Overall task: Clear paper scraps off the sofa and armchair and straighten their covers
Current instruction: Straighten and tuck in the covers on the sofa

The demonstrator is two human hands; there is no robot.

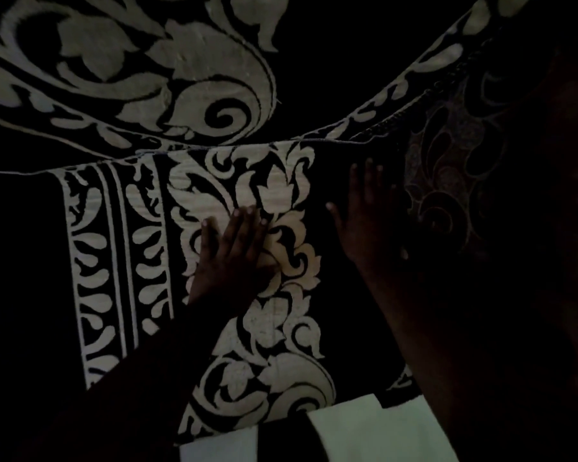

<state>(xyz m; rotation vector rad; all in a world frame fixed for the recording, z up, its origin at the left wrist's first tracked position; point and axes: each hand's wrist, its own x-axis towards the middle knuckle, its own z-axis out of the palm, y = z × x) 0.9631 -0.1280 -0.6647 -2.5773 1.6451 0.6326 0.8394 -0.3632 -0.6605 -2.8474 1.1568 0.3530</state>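
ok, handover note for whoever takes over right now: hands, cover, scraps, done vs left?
Left hand: flat, fingers straight, pressing the patterned seat cover.
Right hand: flat on the same cover, on its dark part.
Both hold nothing.
Back cover hangs above the seam.
No paper scraps visible here; the frame is very dark.
Left: finish smoothing, check the shadowed right side; other seat not in view.

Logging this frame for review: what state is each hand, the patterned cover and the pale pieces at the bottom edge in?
Left hand: flat, fingers straight, pressing on the cover.
Right hand: flat, fingers spread, resting on the cover's dark part.
Patterned cover: spread over the seat, lying mostly smooth under the hands.
Pale pieces: at the cover's lower edge, untouched; too dim to tell whether they are paper.
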